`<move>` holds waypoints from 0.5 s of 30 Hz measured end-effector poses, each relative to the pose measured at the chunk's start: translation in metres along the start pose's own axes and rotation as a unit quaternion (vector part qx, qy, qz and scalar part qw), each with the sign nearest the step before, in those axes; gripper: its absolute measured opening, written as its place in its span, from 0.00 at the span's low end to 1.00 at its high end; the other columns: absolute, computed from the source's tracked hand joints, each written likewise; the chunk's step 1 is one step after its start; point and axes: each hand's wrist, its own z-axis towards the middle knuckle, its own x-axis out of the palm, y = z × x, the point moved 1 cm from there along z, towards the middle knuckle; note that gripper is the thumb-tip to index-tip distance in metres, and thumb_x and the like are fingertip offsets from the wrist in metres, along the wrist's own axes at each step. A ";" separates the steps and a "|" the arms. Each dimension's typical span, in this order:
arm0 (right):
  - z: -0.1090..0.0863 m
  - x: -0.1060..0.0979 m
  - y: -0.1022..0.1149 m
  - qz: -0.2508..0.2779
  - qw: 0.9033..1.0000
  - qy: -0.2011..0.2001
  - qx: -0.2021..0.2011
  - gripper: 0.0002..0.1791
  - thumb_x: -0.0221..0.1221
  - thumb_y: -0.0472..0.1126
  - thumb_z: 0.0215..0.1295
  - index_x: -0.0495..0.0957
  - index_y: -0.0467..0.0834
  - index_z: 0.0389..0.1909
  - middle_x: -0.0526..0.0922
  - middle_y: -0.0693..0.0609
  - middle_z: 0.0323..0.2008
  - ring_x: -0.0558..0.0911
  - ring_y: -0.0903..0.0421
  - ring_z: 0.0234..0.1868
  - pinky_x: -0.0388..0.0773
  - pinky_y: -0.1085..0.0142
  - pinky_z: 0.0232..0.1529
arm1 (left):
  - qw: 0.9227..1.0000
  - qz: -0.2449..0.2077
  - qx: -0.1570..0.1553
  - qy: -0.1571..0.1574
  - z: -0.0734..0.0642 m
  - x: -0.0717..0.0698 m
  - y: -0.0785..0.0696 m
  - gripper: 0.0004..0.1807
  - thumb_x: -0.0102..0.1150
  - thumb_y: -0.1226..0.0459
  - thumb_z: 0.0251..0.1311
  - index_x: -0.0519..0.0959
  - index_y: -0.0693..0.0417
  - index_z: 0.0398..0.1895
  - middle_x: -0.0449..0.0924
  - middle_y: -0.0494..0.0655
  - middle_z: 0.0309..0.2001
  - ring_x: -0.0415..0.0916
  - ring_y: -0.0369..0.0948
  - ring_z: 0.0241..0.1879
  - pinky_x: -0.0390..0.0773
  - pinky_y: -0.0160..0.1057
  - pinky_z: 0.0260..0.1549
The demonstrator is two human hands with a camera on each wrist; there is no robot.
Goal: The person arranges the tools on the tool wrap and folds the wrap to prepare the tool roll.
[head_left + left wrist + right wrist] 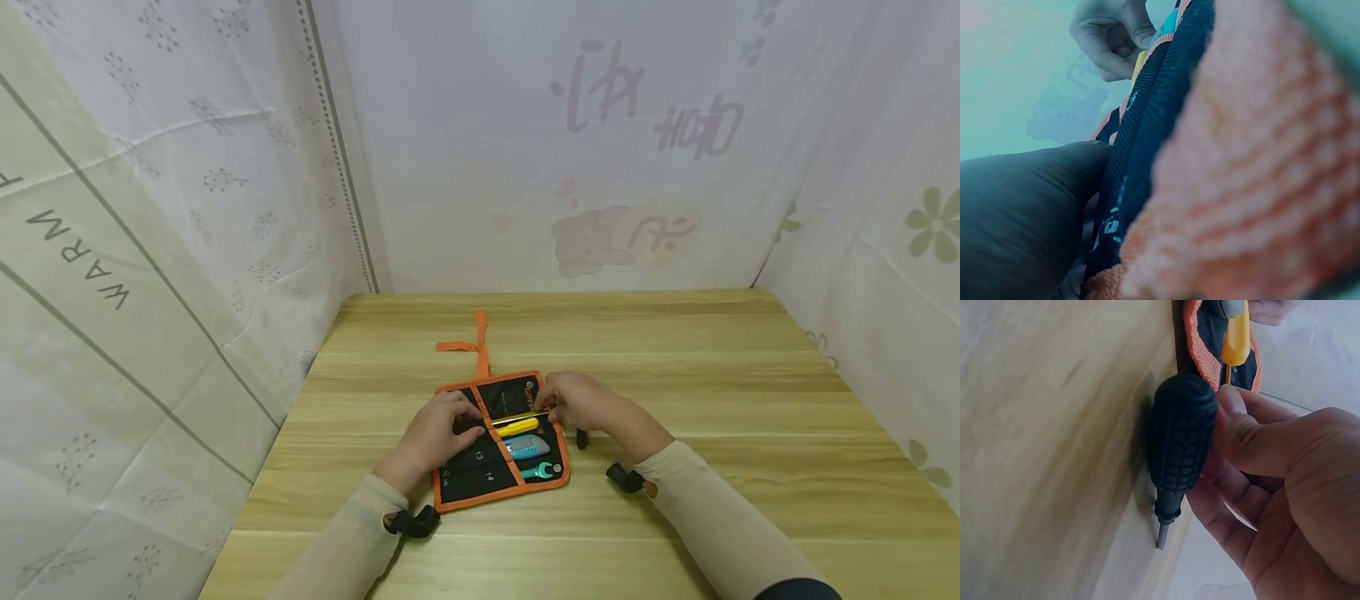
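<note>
A black tool pouch with orange trim (457, 481) lies unrolled on the table. My left hand (435, 433) is over its left half, with bent fingers and thumb gripping the pouch by the middle pocket edge. From the right, my right hand (585, 406) pinches the end of a thin yellow rod (517, 417) lying across the pockets. Below the rod, a yellow handle (519, 428), a light-blue utility knife (529, 447) and a teal wrench (538, 472) poke out of pockets. A black-handled screwdriver (1182, 437) lies on the table beside my right hand. The left fingertips are partly hidden.
Orange tie straps (481, 346) stretch from the pouch toward the back of the wooden table (675, 358). Printed cloth curtains (480, 167) enclose the table at the back and both sides. Black wrist-camera mounts (415, 522) sit at the sleeves.
</note>
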 end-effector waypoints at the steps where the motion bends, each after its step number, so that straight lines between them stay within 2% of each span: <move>1: 0.000 0.000 0.000 -0.002 1.000 -0.001 -0.003 0.12 0.69 0.30 0.67 0.91 0.49 0.45 0.79 0.59 0.36 0.76 0.61 0.34 0.78 0.64 0.37 | 1.000 0.001 0.000 0.001 0.000 0.000 0.000 0.09 0.76 0.54 0.63 0.89 0.42 0.42 0.78 0.31 0.40 0.74 0.34 0.40 0.78 0.39 0.42; 15: 0.009 0.000 -0.001 -0.051 0.998 -0.006 -0.032 0.13 0.69 0.31 0.67 0.91 0.51 0.45 0.80 0.60 0.37 0.77 0.63 0.35 0.79 0.65 0.38 | 1.000 -0.003 0.005 0.001 0.000 -0.002 -0.002 0.08 0.76 0.54 0.63 0.88 0.43 0.42 0.78 0.32 0.40 0.73 0.34 0.40 0.78 0.40 0.42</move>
